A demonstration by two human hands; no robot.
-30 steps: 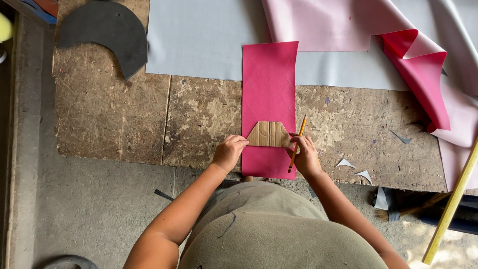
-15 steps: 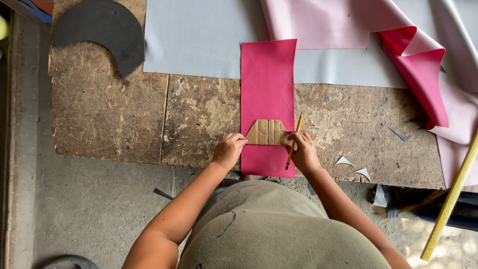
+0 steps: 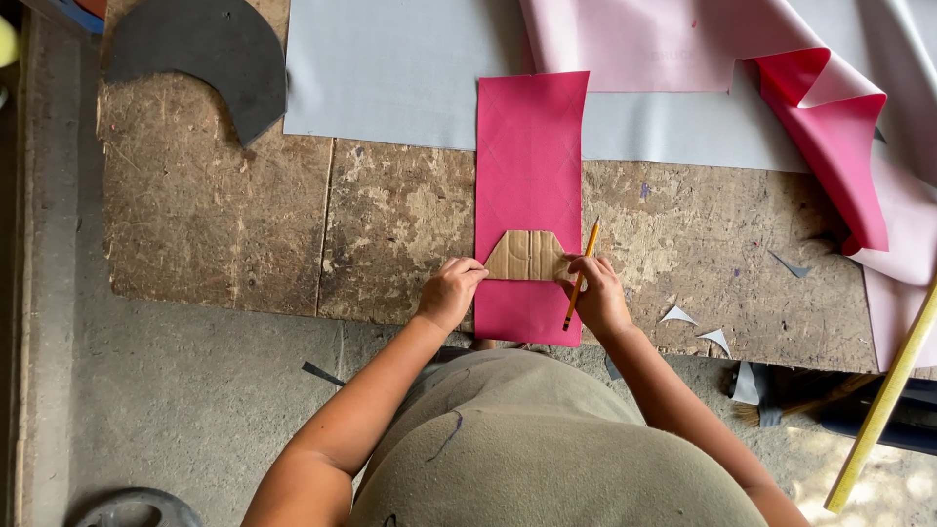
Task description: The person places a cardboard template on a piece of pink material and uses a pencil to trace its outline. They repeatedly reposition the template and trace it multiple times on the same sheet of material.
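A long pink strip of material (image 3: 530, 166) lies on a worn wooden board (image 3: 390, 234). A small cardboard template (image 3: 525, 256), shaped like a trapezoid, rests on its near part. My left hand (image 3: 449, 291) presses the template's left corner with its fingertips. My right hand (image 3: 597, 293) touches the template's right corner and holds a yellow pencil (image 3: 580, 274), which slants up and to the right along the strip's right edge.
A grey sheet (image 3: 390, 68) and pink fabric with a red fold (image 3: 830, 127) cover the far part of the board. A dark curved piece (image 3: 210, 54) lies far left. Small scraps (image 3: 698, 327) sit at right, a yellow ruler (image 3: 883, 410) beyond the edge.
The hands stay at the template's corners. The pencil has tilted slightly and shifted a little along the strip's right edge.
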